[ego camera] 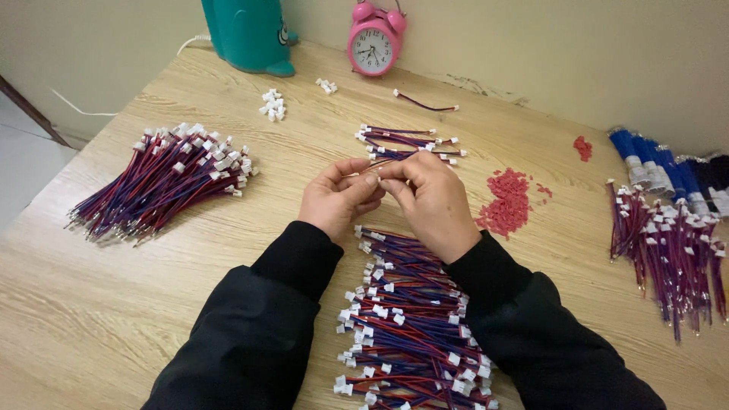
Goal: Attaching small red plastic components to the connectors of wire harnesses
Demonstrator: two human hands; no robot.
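Basically both hands, left hand (pixel 336 195) and right hand (pixel 431 199), are pinching one wire (pixel 386 156); small done bunch (pixel 406 142) is sitting beyond the grip, big pile (pixel 406 326) waiting beneath.

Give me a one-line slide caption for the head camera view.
Left hand and right hand pinch a small wire lead above piles of red-and-blue connector wires on a wooden table.

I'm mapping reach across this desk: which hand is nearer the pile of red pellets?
Right. The right hand sits just left of the red pellets; the left hand lies farther left, beyond the right one.
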